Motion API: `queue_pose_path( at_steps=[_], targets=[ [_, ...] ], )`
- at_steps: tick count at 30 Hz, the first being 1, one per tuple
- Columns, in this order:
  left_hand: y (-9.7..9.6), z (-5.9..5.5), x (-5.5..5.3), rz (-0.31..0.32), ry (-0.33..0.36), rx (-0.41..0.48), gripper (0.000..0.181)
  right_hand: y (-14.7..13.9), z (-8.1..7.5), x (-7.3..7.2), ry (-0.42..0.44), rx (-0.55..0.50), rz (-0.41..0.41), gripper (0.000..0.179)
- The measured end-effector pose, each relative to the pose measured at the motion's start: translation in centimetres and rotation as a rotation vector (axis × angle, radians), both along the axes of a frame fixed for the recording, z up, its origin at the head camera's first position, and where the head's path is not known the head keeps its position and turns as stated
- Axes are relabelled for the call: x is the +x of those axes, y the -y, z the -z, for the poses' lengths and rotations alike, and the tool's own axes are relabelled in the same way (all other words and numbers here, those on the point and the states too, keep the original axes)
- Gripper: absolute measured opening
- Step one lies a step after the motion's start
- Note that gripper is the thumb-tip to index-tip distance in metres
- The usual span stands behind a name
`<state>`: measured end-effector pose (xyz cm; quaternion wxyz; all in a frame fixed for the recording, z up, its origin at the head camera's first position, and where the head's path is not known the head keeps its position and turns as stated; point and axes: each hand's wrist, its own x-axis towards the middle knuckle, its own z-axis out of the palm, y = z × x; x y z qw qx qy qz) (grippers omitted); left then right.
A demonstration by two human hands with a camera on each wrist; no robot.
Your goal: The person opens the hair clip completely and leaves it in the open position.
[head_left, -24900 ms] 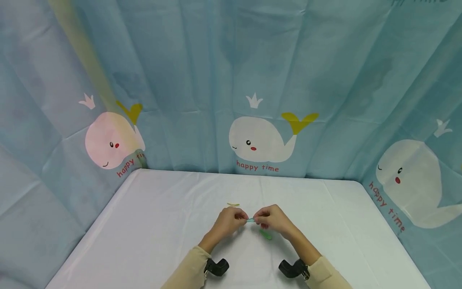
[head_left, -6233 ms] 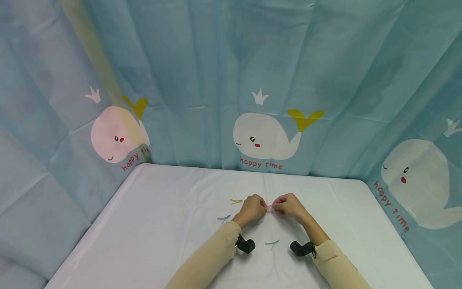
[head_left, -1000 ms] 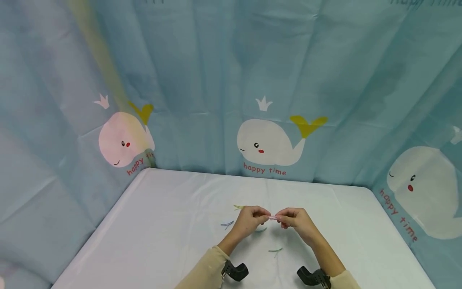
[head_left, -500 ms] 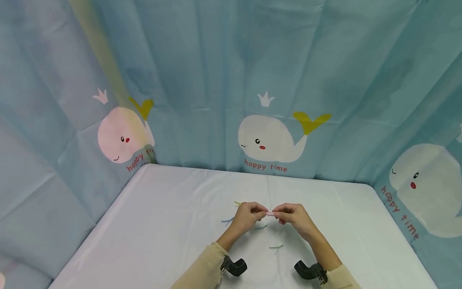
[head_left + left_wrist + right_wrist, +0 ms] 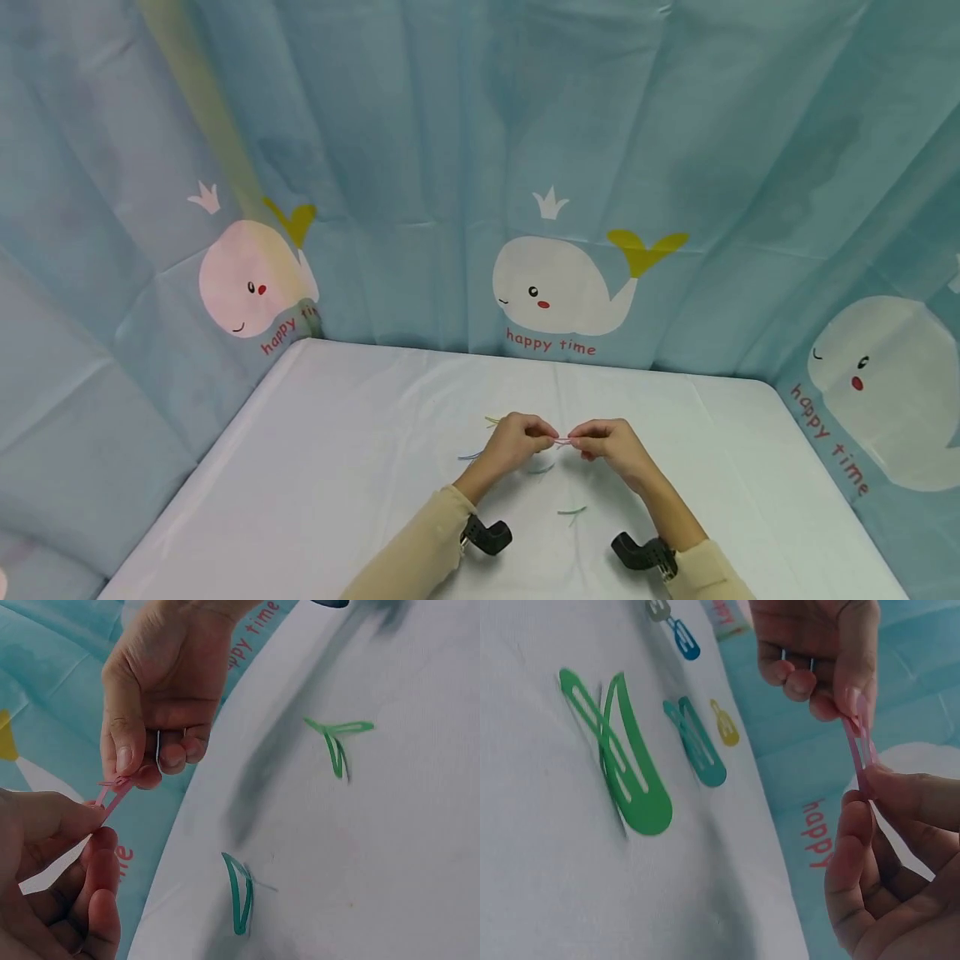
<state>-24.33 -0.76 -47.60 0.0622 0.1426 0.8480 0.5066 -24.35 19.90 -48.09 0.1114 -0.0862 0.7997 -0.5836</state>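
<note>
A pink snap hair clip [image 5: 860,780] is held up between both hands, above the table. My left hand [image 5: 512,443] pinches one end between thumb and fingertips. The other end is pinched by my right hand [image 5: 617,448]. Fingertips hide both ends of the clip; a gap shows between its narrow strips. Below the hands lies a teal hair clip [image 5: 715,775], its strips sprung apart. Closer to the person is a green hair clip [image 5: 651,814], spread in the same way.
A blue hair clip [image 5: 691,651] and a yellow hair clip [image 5: 733,739] lie beyond and left of my left hand on the white table [image 5: 337,467]. A blue whale-print curtain [image 5: 420,275] hangs around the table's far sides.
About 25 seconds ago both hands held a teal clip, and the green clip lay flat. By six seconds ago they held the pink one. Lately its strips have come slightly apart.
</note>
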Motion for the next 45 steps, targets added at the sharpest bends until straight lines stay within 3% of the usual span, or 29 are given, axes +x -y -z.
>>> queue_pose_path(
  at_steps=[8, 14, 18, 25, 34, 39, 45],
  targets=[
    [-0.4, 0.0, -1.7, 0.010, -0.009, -0.178, 0.005, 0.0, 0.9, -1.6, -0.020, 0.098, 0.018, 0.019],
    [-1.2, 0.6, -2.9, -0.019, 0.001, -0.300, 0.005, 0.5, 1.8, -2.5, -0.119, 0.291, 0.004, 0.008],
    [-1.7, 1.0, -3.0, -0.042, 0.008, -0.351, 0.005, 0.7, 2.4, -2.9, -0.144, 0.358, 0.004, 0.006],
    [-2.3, 1.4, -2.7, -0.019, -0.020, -0.440, 0.008, 0.5, 2.9, -2.5, -0.150, 0.412, -0.008, 0.006],
    [-2.8, 2.4, -2.2, -0.008, 0.047, -0.461, 0.010, 0.2, 3.2, -2.1, -0.129, 0.429, -0.057, 0.004],
    [-2.1, 2.0, -2.2, -0.028, 0.021, -0.439, 0.008, 0.2, 2.9, -2.2, -0.109, 0.419, -0.053, 0.004],
    [-1.0, 1.2, -1.9, -0.042, -0.002, -0.350, 0.011, 0.0, 2.2, -2.1, -0.067, 0.404, -0.023, 0.013]
  ],
)
